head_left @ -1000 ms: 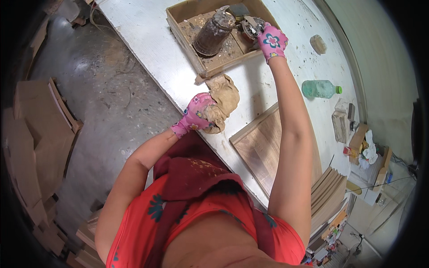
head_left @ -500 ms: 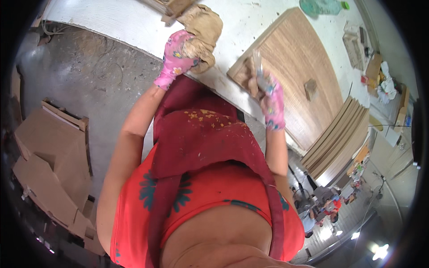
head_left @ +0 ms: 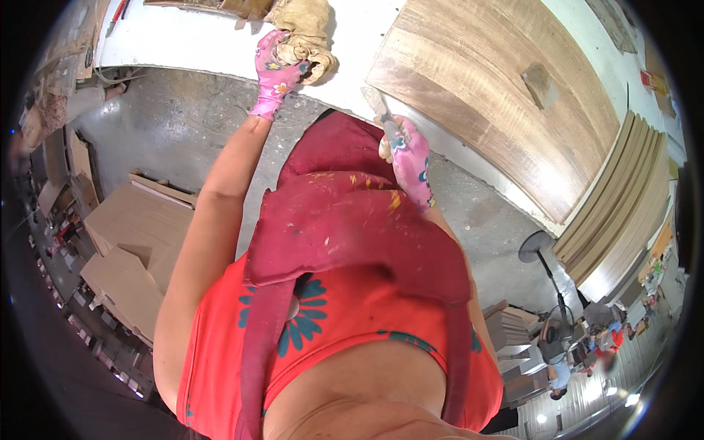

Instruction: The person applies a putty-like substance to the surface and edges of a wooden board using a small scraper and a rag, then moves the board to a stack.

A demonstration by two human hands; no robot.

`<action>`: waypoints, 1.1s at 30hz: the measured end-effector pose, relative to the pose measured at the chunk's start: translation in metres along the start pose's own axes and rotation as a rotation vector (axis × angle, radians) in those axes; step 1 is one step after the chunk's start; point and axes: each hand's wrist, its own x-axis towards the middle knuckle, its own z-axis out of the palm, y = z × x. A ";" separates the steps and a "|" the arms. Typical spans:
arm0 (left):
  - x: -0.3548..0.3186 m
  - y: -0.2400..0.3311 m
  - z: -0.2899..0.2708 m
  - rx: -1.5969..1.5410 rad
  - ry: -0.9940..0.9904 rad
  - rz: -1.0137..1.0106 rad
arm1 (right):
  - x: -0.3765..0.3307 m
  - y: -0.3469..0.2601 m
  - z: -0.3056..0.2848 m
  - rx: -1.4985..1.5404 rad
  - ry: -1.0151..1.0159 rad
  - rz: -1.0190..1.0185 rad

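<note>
My left hand [head_left: 277, 70], in a pink floral glove, is closed on a crumpled tan cloth [head_left: 304, 40] at the white table's near edge. My right hand [head_left: 407, 154], gloved the same way, grips a scraper [head_left: 375, 101] whose flat, pale blade points up and left. That hand is just off the table edge, in front of my apron. To its right lies a curved wood-grain panel [head_left: 477, 81], with the scraper apart from it. A small brownish block [head_left: 539, 85] rests on the panel.
Several thin boards [head_left: 612, 198] stand stacked at the table's right end. A wooden piece [head_left: 246, 7] lies at the far edge of view. Flattened cardboard [head_left: 139, 227] sits on the floor at left. Other people [head_left: 561, 359] are in the distance at lower right.
My right hand has drawn the scraper left and back, away from the panel's corner. My left hand keeps hold of the cloth. The view has shifted, and a green bottle has left it.
</note>
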 end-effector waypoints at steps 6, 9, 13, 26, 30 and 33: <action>0.001 0.000 0.002 -0.060 0.005 0.063 | 0.013 0.006 0.013 0.144 0.094 -0.042; 0.001 0.000 0.002 0.144 0.014 0.111 | 0.010 0.014 0.014 0.075 0.130 -0.080; 0.002 0.000 0.001 -0.006 -0.006 0.028 | 0.004 0.017 0.015 -0.119 0.152 -0.042; -0.002 -0.004 0.003 -0.095 0.000 -0.028 | 0.017 0.024 0.008 0.088 0.139 -0.067; -0.001 -0.004 -0.002 0.166 -0.076 0.051 | 0.022 0.021 0.003 0.026 0.060 -0.064; -0.001 -0.003 -0.003 0.183 -0.083 0.102 | 0.026 0.018 0.003 -0.012 0.048 -0.051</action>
